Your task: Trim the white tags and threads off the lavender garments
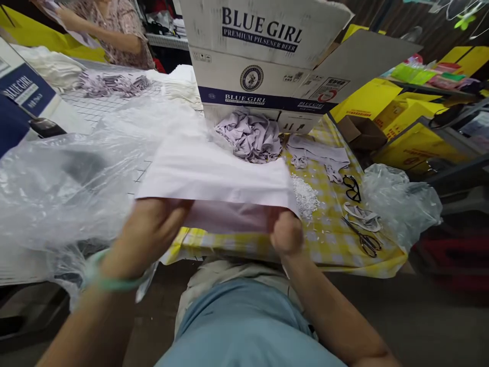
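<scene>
A pale lilac garment (217,178) is stretched wide between my two hands over the near edge of the table, its lower opening facing me. My left hand (153,224) grips the left end of the hem, with the thumb inside the opening. At the right end, my right hand (287,232) is closed on the hem like a fist. Both hands are slightly smeared by motion. Just beyond the garment lies a crumpled heap of lilac garments (252,135). More lilac pieces (319,153) lie flat to its right.
A large Blue Girl carton (248,56) stands behind the heap. Clear plastic sheeting (69,178) covers the left side. On the yellow checked cloth (328,239) lie scissors (364,239), glasses (351,188) and small white bits (304,196). Another person (122,35) handles fabric at the far left.
</scene>
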Available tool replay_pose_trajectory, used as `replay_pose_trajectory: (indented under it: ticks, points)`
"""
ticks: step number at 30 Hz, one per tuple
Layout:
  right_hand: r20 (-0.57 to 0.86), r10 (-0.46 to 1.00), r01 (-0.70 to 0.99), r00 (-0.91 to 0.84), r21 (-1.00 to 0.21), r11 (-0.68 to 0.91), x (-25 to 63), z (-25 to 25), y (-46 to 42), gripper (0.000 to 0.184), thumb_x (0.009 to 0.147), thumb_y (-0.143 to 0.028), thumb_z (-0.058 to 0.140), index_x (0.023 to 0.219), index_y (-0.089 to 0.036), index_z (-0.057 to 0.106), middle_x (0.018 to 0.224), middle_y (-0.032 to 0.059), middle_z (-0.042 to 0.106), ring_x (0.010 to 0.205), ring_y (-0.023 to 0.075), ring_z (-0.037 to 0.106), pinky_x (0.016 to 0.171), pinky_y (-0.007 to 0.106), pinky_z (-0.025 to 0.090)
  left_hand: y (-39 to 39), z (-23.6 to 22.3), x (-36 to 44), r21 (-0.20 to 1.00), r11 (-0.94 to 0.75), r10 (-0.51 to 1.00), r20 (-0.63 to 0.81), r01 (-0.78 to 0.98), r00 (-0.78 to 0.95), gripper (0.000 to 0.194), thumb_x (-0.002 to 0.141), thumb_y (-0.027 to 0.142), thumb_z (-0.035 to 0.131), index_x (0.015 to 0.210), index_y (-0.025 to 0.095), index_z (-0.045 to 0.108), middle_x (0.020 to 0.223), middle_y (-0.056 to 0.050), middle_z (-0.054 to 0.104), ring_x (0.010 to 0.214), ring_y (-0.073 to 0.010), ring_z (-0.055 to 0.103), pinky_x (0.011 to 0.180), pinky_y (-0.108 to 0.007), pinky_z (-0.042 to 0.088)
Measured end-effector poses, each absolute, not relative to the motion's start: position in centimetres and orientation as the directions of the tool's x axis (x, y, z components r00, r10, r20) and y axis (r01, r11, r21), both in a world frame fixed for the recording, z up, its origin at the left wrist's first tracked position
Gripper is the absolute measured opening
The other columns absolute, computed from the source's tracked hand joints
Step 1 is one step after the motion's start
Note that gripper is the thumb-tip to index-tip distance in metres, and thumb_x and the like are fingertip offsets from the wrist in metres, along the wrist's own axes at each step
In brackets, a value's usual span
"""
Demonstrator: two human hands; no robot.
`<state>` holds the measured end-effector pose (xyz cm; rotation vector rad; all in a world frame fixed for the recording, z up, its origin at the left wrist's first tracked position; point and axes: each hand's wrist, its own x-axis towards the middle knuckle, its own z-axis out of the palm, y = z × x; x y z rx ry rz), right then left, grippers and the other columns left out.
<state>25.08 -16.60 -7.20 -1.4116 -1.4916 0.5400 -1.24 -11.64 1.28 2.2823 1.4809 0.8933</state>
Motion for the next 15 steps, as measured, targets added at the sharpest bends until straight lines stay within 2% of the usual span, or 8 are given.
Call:
replay_pose_trajectory:
  ticks: [1,2,4,6,8,10,15]
  points:
    - [0.28,0.938,0.494,0.202,-0.856,0.149,24.5,-8.2,-14.6,0.033,0.094,-0.034,0.04,0.103,-0.019,0.069,0.085,0.0072,0.072,0.095,0.0285,0.066,0.083,0.041,0.057,-10.1,-0.5,0.2,0.441,-0.398,0.916,0.237,0.805,0.323,0.026,0.082,0.029,0.048,0.089,0.015,0.068,0.086,-0.01,0.071,0.082,-0.0262,0.065,0.082,-0.039,0.053]
    - [0.241,0.942,0.492,0.233,-0.865,0.1,24.0,-9.1,-13.0,0.035,0.094,-0.036,0.039,0.101,-0.018,0.068,0.086,0.0086,0.072,0.094,0.0285,0.066,0.082,0.042,0.056,-8.7,-2.4,1.5,0.412,-0.383,0.923,0.19,0.827,0.334,0.021,0.079,0.026,0.05,0.08,0.015,0.067,0.08,-0.012,0.07,0.078,-0.0275,0.065,0.077,-0.04,0.053]
    - [0.178,0.947,0.49,0.267,-0.871,0.026,23.4,-10.2,-10.9,0.035,0.092,-0.041,0.041,0.1,-0.016,0.065,0.09,0.0109,0.07,0.094,0.0282,0.065,0.084,0.043,0.054,-6.7,-5.9,3.3,0.381,-0.372,0.928,0.148,0.846,0.341,0.019,0.078,0.024,0.048,0.073,0.015,0.064,0.076,-0.014,0.068,0.075,-0.0279,0.064,0.071,-0.039,0.052]
    - [0.16,0.945,0.486,0.285,-0.874,0.002,23.3,-10.5,-10.2,0.037,0.092,-0.045,0.043,0.109,-0.016,0.059,0.105,0.0138,0.068,0.103,0.0275,0.062,0.092,0.043,0.05,-5.7,-8.3,4.0,0.362,-0.372,0.928,0.15,0.855,0.341,0.023,0.083,0.023,0.042,0.073,0.015,0.06,0.077,-0.017,0.066,0.076,-0.0282,0.063,0.071,-0.039,0.05]
    - [0.164,0.929,0.474,0.331,-0.881,-0.013,23.7,-10.5,-10.4,0.042,0.092,-0.046,0.042,0.122,-0.017,0.05,0.124,0.0165,0.06,0.118,0.026,0.055,0.102,0.043,0.043,-5.5,-9.8,3.9,0.34,-0.391,0.92,0.149,0.855,0.362,0.026,0.087,0.025,0.038,0.074,0.015,0.058,0.078,-0.017,0.065,0.078,-0.0288,0.062,0.073,-0.041,0.049]
    - [0.139,0.916,0.46,0.377,-0.886,-0.055,24.5,-10.6,-10.9,0.045,0.092,-0.045,0.042,0.127,-0.017,0.044,0.135,0.0179,0.052,0.127,0.0255,0.048,0.107,0.043,0.038,-6.0,-10.6,3.5,0.325,-0.423,0.906,0.13,0.846,0.403,0.027,0.089,0.031,0.039,0.074,0.016,0.057,0.075,-0.016,0.064,0.077,-0.0293,0.061,0.073,-0.042,0.048]
    - [0.019,0.946,0.544,0.324,-0.821,-0.17,26.3,-11.6,-12.7,0.046,0.091,-0.045,0.044,0.126,-0.016,0.045,0.129,0.0195,0.056,0.121,0.0289,0.053,0.101,0.046,0.042,-7.8,-11.1,2.0,0.32,-0.466,0.882,0.089,0.825,0.463,0.028,0.091,0.037,0.042,0.075,0.018,0.056,0.074,-0.013,0.063,0.076,-0.029,0.061,0.074,-0.043,0.05]
